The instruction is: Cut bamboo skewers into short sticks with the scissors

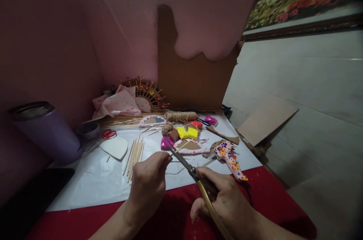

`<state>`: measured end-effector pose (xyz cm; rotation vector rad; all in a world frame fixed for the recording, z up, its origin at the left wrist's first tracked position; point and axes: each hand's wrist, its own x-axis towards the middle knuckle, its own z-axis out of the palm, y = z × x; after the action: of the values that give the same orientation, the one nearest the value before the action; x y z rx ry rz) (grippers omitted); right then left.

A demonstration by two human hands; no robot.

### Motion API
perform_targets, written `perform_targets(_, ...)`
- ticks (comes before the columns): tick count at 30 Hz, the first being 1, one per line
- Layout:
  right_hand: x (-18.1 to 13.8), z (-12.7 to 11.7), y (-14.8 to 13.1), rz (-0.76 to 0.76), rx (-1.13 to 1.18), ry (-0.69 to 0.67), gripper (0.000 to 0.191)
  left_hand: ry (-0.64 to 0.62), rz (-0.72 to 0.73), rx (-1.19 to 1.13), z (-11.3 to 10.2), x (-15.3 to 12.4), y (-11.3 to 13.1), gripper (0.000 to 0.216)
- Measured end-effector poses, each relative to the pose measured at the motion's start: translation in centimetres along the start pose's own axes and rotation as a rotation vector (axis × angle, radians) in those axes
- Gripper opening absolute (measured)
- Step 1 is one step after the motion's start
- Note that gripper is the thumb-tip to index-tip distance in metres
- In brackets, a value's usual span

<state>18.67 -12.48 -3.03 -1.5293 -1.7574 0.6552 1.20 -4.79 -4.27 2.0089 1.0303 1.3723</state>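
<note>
My right hand grips a pair of brass-handled scissors whose blades point up and left toward my left hand. My left hand is closed in a pinch on a thin wooden stick that crosses the scissor blades. Both hands hover over a white sheet laid on a red cloth. Several loose wooden sticks lie just left of my left hand.
A flowered glue gun lies right of the scissors. Yellow blocks, twine spool, red scissors, a white heart shape, a purple tumbler and cardboard backing surround the work area.
</note>
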Motion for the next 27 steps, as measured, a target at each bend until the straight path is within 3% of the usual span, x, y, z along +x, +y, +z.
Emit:
perform_targets(8,0.5,-0.5,1.1,-0.153,-0.038,-0.018,0.046,-0.306,-0.674,-0.657,-1.0,1.6,0.6,0.030)
perform_targets(11,0.4,-1.0,1.4,-0.208,-0.038,-0.037,0.060,-0.499,-0.847,-0.841,-1.2,1.8,0.2,0.034)
perform_targets(13,0.2,-1.1,1.4,-0.208,-0.038,-0.041,0.059,-0.582,-0.885,-0.896,-1.2,1.8,0.0,0.033)
perform_targets(14,0.2,-1.2,1.4,-0.193,-0.041,-0.038,0.055,-0.584,-0.869,-0.883,-1.1,1.7,-0.1,0.030)
perform_targets(16,0.1,-1.0,1.3,-0.151,-0.052,-0.020,0.044,-0.460,-0.745,-0.745,-0.6,1.4,-0.2,0.026)
perform_targets(20,0.1,-0.3,0.8,-0.097,-0.069,0.042,0.036,-0.034,-0.125,-0.165,0.1,0.2,-0.5,0.015)
perform_targets(22,0.0,0.0,0.4,-0.077,-0.062,0.045,0.036,0.058,0.109,0.036,0.1,-0.2,-0.5,0.011)
perform_targets(24,-0.1,0.2,0.2,-0.062,-0.051,0.030,0.036,0.039,0.107,0.070,-0.1,-0.2,-0.4,0.016)
perform_targets(27,0.0,0.2,0.1,-0.076,-0.049,0.015,0.038,-0.095,-0.206,-0.191,-0.6,0.5,0.1,0.023)
